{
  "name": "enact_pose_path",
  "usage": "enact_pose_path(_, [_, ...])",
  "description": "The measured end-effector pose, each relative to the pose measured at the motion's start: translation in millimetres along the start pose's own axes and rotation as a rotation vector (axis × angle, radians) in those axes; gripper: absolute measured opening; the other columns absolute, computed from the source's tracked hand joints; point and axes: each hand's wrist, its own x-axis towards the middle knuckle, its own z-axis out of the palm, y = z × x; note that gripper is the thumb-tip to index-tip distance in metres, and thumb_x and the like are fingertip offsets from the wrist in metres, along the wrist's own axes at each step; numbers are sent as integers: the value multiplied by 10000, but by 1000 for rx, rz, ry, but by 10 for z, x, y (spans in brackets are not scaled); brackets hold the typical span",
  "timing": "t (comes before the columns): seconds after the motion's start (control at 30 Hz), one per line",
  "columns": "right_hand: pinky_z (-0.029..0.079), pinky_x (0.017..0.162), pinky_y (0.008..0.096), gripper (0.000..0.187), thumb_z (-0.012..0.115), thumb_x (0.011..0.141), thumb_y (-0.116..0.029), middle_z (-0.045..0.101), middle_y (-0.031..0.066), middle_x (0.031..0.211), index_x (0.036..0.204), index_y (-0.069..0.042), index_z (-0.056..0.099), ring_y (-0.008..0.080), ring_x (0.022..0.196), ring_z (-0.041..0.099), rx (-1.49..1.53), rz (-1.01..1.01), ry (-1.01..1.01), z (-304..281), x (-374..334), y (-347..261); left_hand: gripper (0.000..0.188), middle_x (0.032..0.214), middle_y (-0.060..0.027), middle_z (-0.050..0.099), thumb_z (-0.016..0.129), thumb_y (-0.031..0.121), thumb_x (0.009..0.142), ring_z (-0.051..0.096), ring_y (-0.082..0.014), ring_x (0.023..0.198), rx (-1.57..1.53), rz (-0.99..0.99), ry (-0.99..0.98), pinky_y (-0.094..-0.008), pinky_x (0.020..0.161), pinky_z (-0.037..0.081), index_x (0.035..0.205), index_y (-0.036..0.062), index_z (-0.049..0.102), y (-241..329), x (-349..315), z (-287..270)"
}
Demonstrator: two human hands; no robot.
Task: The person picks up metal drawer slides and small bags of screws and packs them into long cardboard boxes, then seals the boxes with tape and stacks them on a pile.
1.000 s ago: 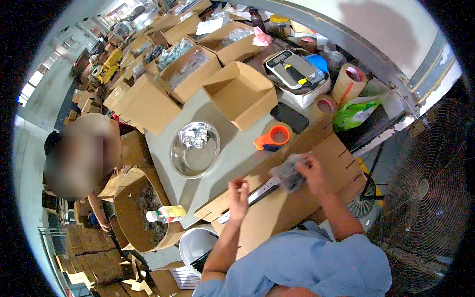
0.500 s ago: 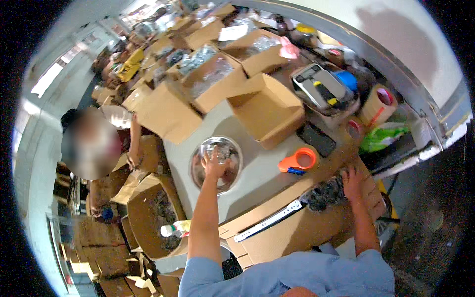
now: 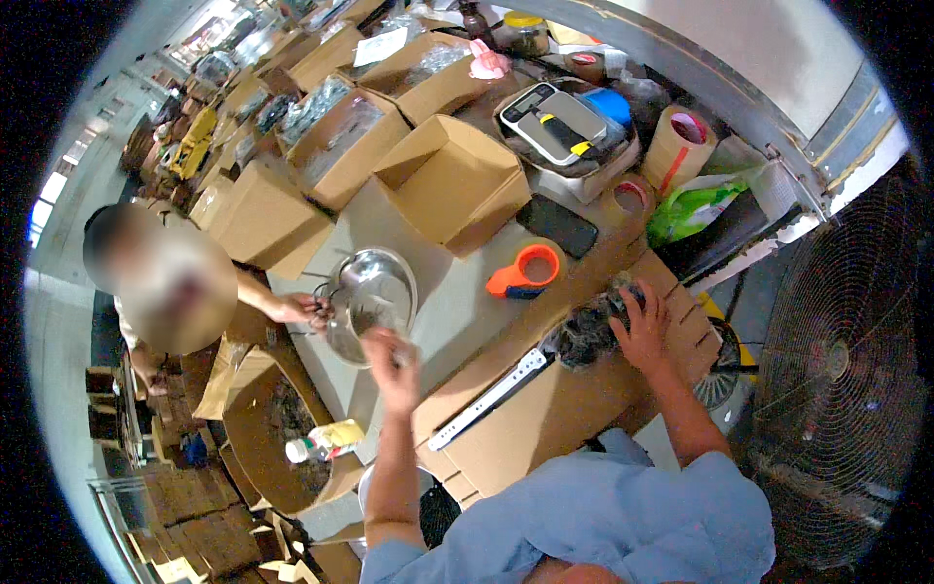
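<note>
My left hand [image 3: 392, 372] is raised by the near edge of a round metal bowl [image 3: 407, 284]. Its fingers are curled and slightly blurred; a pale, small thing seems to be at them, too unclear to name. My right hand [image 3: 642, 329] lies with fingers spread on a dark bundle in clear plastic [image 3: 582, 336], which rests on a flat cardboard sheet [image 3: 545, 428]. Beside the bundle lies a white metal strip with holes [image 3: 489, 399]. A co-worker's hand [image 3: 304, 310] reaches the bowl's left rim with something dark in its fingers.
An orange tape dispenser [image 3: 530, 271], black phone [image 3: 556, 225] and open carton [image 3: 457, 180] stand beyond the cardboard. A scale [image 3: 553, 122] and tape rolls [image 3: 681, 146] line the back right. A bottle [image 3: 326, 441] tops a left box; a large fan [image 3: 842, 360] stands right.
My left hand has come back out of the bowl toward me, its fingers now curled. The co-worker's hand has reached to the bowl. My right hand stays at the dark bundle, and the view has shifted.
</note>
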Motion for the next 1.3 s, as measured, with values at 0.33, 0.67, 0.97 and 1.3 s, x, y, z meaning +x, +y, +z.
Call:
enact_pose_path(0.33, [299, 921, 478, 371, 540, 871, -337, 394, 168, 1224, 1135, -77, 521, 354, 1118, 370, 356, -142, 36, -168, -519, -417, 618, 1152, -175, 485, 743, 460, 634, 398, -362, 1173, 269, 621, -935, -459, 968, 365, 1074, 56, 585, 447, -2072, 995])
enact_pose_path(0.67, [314, 922, 456, 360, 610, 788, -272, 444, 178, 1143, 1070, -55, 550, 356, 1052, 419, 492, -452, -74, -191, -423, -1075, 607, 1454, -177, 219, 654, 335, 734, 194, -403, 1336, 544, 158, -692, -593, 1007, 271, 1294, 201, 464, 711, -2604, 1258])
enact_pose_path(0.97, [386, 872, 427, 241, 668, 747, -124, 555, 159, 956, 939, -33, 554, 344, 961, 502, 726, -718, -157, 381, 738, -2366, 556, 1365, -136, 367, 648, 259, 719, 344, -397, 1245, 359, 162, -790, -541, 971, 352, 1251, 241, 489, 701, -2351, 1252])
enact_pose_path(1.3, [460, 853, 388, 561, 620, 765, -437, 630, 230, 999, 1070, 34, 602, 364, 974, 592, 299, -282, -654, 1574, 1591, -3779, 864, 1299, -195, 466, 733, 237, 587, 453, -331, 1184, -539, -276, -1283, -428, 999, 353, 1354, 105, 360, 277, -1385, 1019])
